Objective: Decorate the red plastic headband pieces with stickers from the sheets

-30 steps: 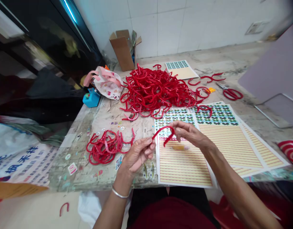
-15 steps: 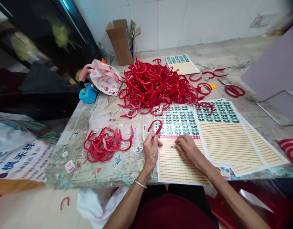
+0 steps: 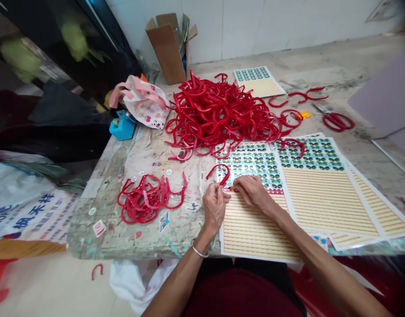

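My left hand (image 3: 215,204) is closed on one end of a red curved plastic piece (image 3: 226,169), whose hooked part arches up above the fingers. My right hand (image 3: 250,190) is closed in a pinch just to the right, its fingertips near the piece's lower end. A small yellowish strip (image 3: 233,188) shows at those fingertips, too small to make out fully. Both hands are over a sticker sheet (image 3: 252,233) with green-and-blue printed pictures at the top and yellow striped rows below.
A big heap of red curved pieces (image 3: 219,114) lies behind the hands, a smaller pile (image 3: 143,202) to the left. More sticker sheets (image 3: 328,198) overlap at right. Scissors (image 3: 337,121), a cardboard box (image 3: 167,53), a fabric bag (image 3: 148,103) and a blue tape dispenser (image 3: 122,127) stand farther back.
My right hand has moved up and left across the sheet, bringing the small strip close to the red piece in my left hand. The view has shifted slightly.
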The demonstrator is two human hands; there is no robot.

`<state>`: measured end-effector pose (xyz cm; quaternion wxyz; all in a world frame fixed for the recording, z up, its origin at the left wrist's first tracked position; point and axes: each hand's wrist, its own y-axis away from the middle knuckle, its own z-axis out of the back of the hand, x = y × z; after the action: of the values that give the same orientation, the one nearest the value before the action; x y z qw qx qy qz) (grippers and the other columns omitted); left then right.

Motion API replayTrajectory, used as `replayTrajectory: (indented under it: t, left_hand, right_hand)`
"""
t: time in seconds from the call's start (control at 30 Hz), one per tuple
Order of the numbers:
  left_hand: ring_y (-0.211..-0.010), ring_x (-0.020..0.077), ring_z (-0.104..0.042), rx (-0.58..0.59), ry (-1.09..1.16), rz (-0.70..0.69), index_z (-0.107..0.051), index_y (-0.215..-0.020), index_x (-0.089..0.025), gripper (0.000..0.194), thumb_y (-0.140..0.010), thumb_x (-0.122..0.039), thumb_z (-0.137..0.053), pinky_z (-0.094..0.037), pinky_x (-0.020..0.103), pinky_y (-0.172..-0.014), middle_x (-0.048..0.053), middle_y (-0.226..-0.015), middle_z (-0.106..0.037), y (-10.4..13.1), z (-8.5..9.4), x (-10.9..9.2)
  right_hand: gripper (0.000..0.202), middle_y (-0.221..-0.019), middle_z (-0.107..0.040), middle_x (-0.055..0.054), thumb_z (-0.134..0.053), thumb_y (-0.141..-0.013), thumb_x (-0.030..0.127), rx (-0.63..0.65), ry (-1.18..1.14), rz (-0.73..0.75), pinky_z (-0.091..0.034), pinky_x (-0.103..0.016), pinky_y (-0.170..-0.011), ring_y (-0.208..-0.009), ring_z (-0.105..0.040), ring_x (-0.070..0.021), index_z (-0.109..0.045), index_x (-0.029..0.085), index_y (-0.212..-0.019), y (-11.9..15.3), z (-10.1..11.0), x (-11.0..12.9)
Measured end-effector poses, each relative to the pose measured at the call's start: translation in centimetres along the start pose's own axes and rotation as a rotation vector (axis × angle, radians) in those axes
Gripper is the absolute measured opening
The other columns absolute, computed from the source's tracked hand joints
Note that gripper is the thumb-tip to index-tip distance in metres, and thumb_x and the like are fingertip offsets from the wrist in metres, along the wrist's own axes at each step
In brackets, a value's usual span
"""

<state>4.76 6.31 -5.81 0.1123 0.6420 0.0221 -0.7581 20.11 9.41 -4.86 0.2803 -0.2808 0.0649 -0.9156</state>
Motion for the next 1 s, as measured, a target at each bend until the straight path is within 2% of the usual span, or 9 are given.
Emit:
replayTrajectory:
  t: [0.13,0.6,0.87,1.0]
  left_hand:
    - [-0.051,0.013,-0.065,0.013,0.004,-0.009,-0.054,-0.09,-0.017,0.02,-0.087,-0.036,-0.046,-0.052,0.022,-0.052,0.0,-0.06,-0.065,-0.1,0.1,0.1]
    - [-0.051,0.0135,-0.065,0.032,-0.013,-0.012,-0.054,-0.092,-0.017,0.021,-0.088,-0.036,-0.045,-0.055,0.023,-0.053,0.0,-0.06,-0.066,-0.3,0.2,0.2]
    - [-0.052,0.0129,-0.065,0.037,-0.042,-0.035,-0.055,-0.091,-0.018,0.021,-0.088,-0.037,-0.045,-0.054,0.022,-0.053,-0.001,-0.06,-0.065,-0.4,0.2,0.6]
    - [-0.056,0.0138,-0.066,0.047,-0.062,-0.036,-0.054,-0.091,-0.019,0.02,-0.088,-0.036,-0.044,-0.054,0.023,-0.054,0.001,-0.066,-0.065,-0.5,0.2,0.6]
  right_hand:
    - [0.014,-0.083,-0.062,-0.006,-0.042,-0.091,0.022,0.033,0.044,0.037,-0.029,-0.034,-0.078,-0.08,-0.053,-0.0181,-0.055,0.018,-0.086,-1.2,-0.6,0.2]
    - [0.015,-0.083,-0.06,-0.006,-0.041,-0.091,0.023,0.059,0.07,0.024,-0.028,-0.033,-0.077,-0.08,-0.05,-0.0184,-0.055,0.018,-0.087,-1.1,-0.8,-0.1]
    - [0.01,-0.08,-0.058,-0.006,-0.047,-0.086,0.026,0.081,0.025,0.087,-0.029,-0.033,-0.075,-0.078,-0.049,-0.0192,-0.053,0.018,-0.084,-1.9,-1.3,-0.7]
    - [0.011,-0.074,-0.057,-0.004,-0.053,-0.083,0.028,0.031,-0.107,0.055,-0.032,-0.033,-0.072,-0.072,-0.048,-0.0179,-0.052,0.018,-0.079,-1.7,-1.6,-0.7]
